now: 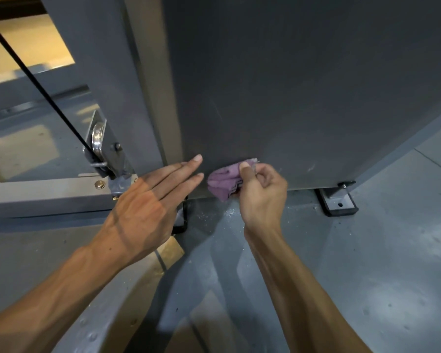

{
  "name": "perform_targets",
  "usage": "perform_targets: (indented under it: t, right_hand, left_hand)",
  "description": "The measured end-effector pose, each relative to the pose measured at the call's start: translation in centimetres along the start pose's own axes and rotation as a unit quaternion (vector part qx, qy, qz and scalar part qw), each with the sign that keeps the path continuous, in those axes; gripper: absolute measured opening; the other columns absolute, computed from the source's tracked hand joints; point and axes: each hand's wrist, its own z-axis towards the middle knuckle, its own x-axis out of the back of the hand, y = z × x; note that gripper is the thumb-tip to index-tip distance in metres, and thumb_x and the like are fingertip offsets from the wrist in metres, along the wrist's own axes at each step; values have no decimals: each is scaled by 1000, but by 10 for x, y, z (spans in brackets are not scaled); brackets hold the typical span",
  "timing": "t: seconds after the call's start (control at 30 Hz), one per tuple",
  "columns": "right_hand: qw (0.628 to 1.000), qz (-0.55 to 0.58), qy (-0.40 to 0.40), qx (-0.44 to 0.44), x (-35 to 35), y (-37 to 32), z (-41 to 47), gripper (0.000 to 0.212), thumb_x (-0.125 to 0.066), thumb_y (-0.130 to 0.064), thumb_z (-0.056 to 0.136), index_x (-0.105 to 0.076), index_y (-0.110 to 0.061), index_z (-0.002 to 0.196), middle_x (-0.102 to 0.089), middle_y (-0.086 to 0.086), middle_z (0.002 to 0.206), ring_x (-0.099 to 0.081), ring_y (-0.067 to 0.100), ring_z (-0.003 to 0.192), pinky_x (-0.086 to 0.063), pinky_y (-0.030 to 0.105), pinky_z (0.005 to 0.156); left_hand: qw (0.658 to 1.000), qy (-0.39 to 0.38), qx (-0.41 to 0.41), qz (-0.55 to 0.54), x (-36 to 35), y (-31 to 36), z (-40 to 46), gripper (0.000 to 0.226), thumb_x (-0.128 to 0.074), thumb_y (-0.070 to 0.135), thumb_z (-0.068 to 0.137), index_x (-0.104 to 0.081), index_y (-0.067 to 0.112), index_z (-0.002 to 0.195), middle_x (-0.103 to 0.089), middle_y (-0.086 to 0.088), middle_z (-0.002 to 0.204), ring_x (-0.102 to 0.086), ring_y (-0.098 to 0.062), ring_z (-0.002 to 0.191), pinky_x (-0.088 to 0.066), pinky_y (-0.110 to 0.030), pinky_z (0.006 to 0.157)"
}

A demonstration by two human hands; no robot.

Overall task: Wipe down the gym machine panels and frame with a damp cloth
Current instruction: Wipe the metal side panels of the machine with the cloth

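Gripping a bunched purple cloth [223,183], the right hand [261,193] has its fingers curled round the fabric with the thumb laid over the top, and holds it against the bottom edge of the dark grey panel [303,85]. The left hand [148,200] is just to the left of the cloth, fingers straight and together, holding nothing, its fingertips at the panel's lower left corner. Left of the panel stands a grey upright frame post [127,72], with a chrome pulley [98,138] bracketed to it and a black cable [36,82] running up from the pulley. Below the panel's right end, a black foot bracket [337,202] rests on the grey floor [379,263].
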Motion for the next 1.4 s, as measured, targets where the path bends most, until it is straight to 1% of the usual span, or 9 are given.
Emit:
perform_targets:
  t: [0.2,0.3,0.43,0.63,0.87,1.0,1.1,1.3,1.4]
  right_hand:
    - [991,-84,1,-100,1,23,5,29,-64,-16,97,-61,-17,68,-65,-6,60,-63,14,58,-61,46,68]
    - [988,-90,-5,-125,2,30,6,27,-64,-16,98,-62,-16,71,-69,0,67,-69,21,66,-62,50,71]
    - [995,-92,4,-33,6,4,-3,27,-61,-19,98,-58,-17,71,-60,-7,61,-56,12,60,-52,36,66]
    - [988,-96,-24,120,11,-7,-3,22,-57,-25,99,-57,-17,79,-63,-6,68,-61,18,66,-51,43,65]
    - [987,-91,-9,-133,11,41,7,24,-58,-21,97,-67,-16,75,-75,2,75,-74,24,76,-61,50,80]
    - [990,-133,25,-43,14,15,0,24,-53,-20,103,-61,-24,80,-70,-4,81,-68,20,84,-55,42,86]
    - [990,-125,32,49,19,3,-2,22,-51,-22,104,-58,-23,82,-66,-6,77,-64,16,79,-49,33,77]
    - [979,-189,-17,-75,18,34,15,29,-47,-31,92,-64,-14,78,-72,2,76,-70,25,78,-59,44,81]
    - [983,-178,-4,-45,19,24,8,25,-50,-26,97,-63,-17,78,-72,-1,74,-69,22,77,-57,42,79]
  left_hand:
    - [1000,-6,6,0,5,2,2,65,-32,-1,84,-57,2,144,-41,-9,162,-47,-25,138,-35,-31,110]
    - [1000,-5,8,-1,6,4,0,65,-32,1,84,-57,3,145,-41,-9,162,-46,-24,139,-35,-30,108]
    - [1000,-8,4,-6,4,1,-1,64,-31,1,86,-56,2,145,-40,-10,162,-46,-25,140,-37,-34,111]
    - [1000,-9,3,-11,-2,1,0,62,-30,1,89,-55,2,146,-37,-10,165,-46,-27,144,-43,-40,114]
    - [1000,-25,-1,3,3,4,-1,63,-29,2,89,-54,3,147,-36,-9,166,-45,-27,146,-38,-41,116]
    - [999,-43,4,14,10,0,-5,65,-29,3,87,-54,4,147,-35,-9,166,-45,-27,146,-34,-39,118]
    - [998,-53,3,22,10,-1,-6,67,-28,4,85,-53,4,148,-34,-10,166,-43,-25,148,-31,-40,120]
    - [998,-59,-1,15,6,-3,-7,68,-29,4,85,-51,5,149,-31,-9,167,-38,-22,151,-29,-41,122]
    - [998,-55,-4,15,5,-4,-7,68,-30,4,85,-50,6,150,-30,-8,168,-36,-22,152,-28,-40,123]
